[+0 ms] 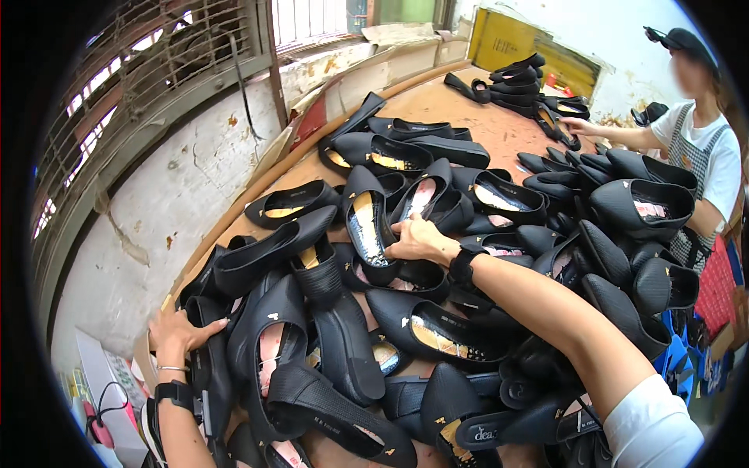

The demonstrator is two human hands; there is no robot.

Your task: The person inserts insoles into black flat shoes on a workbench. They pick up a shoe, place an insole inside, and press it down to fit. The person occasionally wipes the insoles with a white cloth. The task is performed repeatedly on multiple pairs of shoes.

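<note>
A heap of black low-heeled pumps spreads over the table before me. My right hand [421, 240] reaches into the middle of it, thumb and fingers closed on the rear edge of a black pump [363, 210] with a yellow insole. Just beyond these fingers lies another pump [424, 193] with a pinkish insole; whether I touch it too, I cannot tell. At the near left, my left hand [181, 331] grips a black shoe [207, 355], its thumb laid across the shoe and the other fingers partly hidden. Several shoes carry small gold ornaments at the toe.
Across the table at right, a co-worker in a cap and checked apron [706, 140] reaches toward stacked black shoes [519, 82]. A wooden rim [257, 183] borders the table along the stained wall. A white box [113, 398] stands at the lower left, blue material [680, 351] at the right.
</note>
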